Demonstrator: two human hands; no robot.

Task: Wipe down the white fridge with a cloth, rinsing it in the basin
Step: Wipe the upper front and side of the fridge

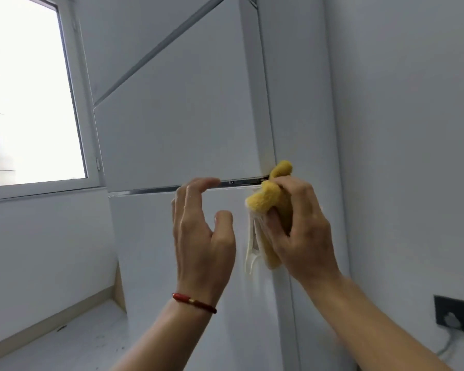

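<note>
The white fridge (182, 129) fills the middle of the view, with a thin metal seam between its upper and lower doors. My right hand (303, 228) grips a bunched yellow cloth (272, 199) with a white underside and holds it against the right end of that seam, at the fridge's front corner. My left hand (201, 231) is raised just left of the cloth in front of the lower door, fingers relaxed and holding nothing; its fingertips reach the seam. A red bracelet sits on the left wrist. The basin is out of view.
A bright window (30, 95) is at the left, with a white sill. White walls flank the fridge. A dark wall socket (456, 314) with a plug and cable sits low on the right wall. The pale floor (73, 344) shows at the lower left.
</note>
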